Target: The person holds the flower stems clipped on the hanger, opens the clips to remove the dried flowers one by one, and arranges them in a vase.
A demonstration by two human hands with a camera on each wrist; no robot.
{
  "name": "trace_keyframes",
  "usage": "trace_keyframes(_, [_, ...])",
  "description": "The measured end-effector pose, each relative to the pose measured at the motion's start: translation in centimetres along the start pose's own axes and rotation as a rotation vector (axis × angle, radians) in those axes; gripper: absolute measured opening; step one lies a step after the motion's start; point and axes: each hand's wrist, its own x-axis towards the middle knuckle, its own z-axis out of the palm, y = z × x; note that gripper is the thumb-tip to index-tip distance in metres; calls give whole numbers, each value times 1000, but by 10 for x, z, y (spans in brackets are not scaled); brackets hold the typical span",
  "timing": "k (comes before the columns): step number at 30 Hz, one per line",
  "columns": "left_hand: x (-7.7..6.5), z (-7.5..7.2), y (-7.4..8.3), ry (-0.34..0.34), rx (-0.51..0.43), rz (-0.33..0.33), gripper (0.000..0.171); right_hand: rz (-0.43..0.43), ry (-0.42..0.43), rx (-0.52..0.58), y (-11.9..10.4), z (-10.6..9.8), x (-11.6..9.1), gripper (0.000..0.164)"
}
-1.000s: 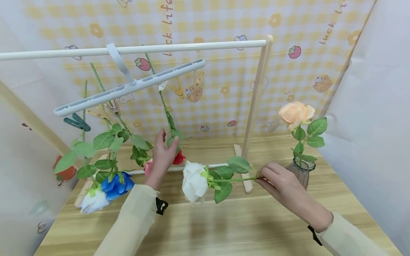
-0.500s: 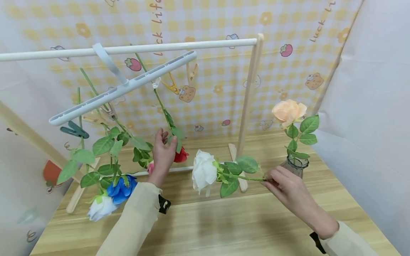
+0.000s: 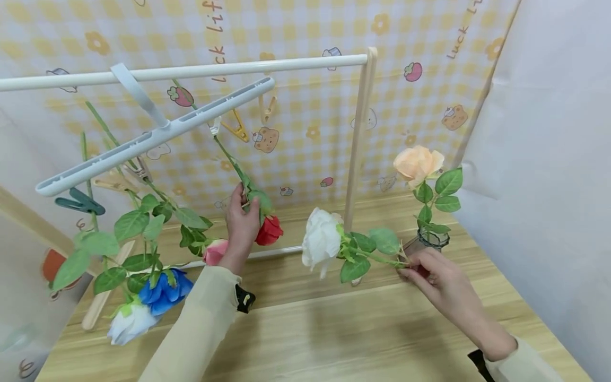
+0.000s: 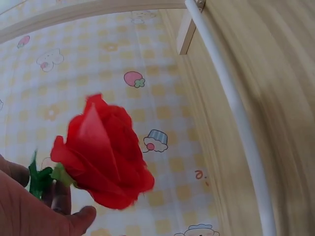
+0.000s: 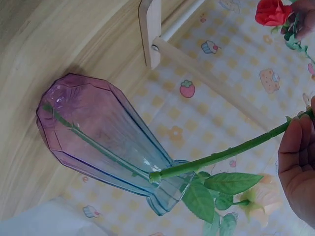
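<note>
In the head view my left hand [image 3: 242, 225] has its fingers curled about the leafy stem of a red rose [image 3: 270, 230], just above the bloom. That rose hangs head down from a clip on a pale blue hanger [image 3: 167, 127]. My right hand [image 3: 441, 281] pinches the stem of a white rose [image 3: 322, 239], its bloom pointing left. In the right wrist view, the cut end of the white rose's stem [image 5: 216, 156] overlaps the neck of a pink-and-blue glass vase [image 5: 108, 137]; whether it is inside, I cannot tell. A peach rose [image 3: 417, 163] stands in the vase.
A white rose [image 3: 131, 322], a blue rose [image 3: 165, 292] and a pink rose [image 3: 216, 251] hang at the left. The hanger hooks over a white rod [image 3: 248, 67] on a wooden post [image 3: 359, 138]. Unused yellow clips [image 3: 237, 127] dangle near its right end.
My right hand has carried the white rose right, its stem end nearer the vase. My left fingers have drawn in round the red rose's stem, which slants more. The head view has shifted right.
</note>
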Motion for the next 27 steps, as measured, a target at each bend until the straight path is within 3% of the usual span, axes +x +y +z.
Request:
trace_keyframes(7, [-14,5,-4,21,-13,37,48,165,41,11,5,-15,-3,35])
trace_keyframes(19, [-29,-11,-15,53,21,56,46,342,86,83,29,-31,12,18])
trace_keyframes(27, [-32,-6,-18,43,4,60,46,438,62,5,42,-51,30,5])
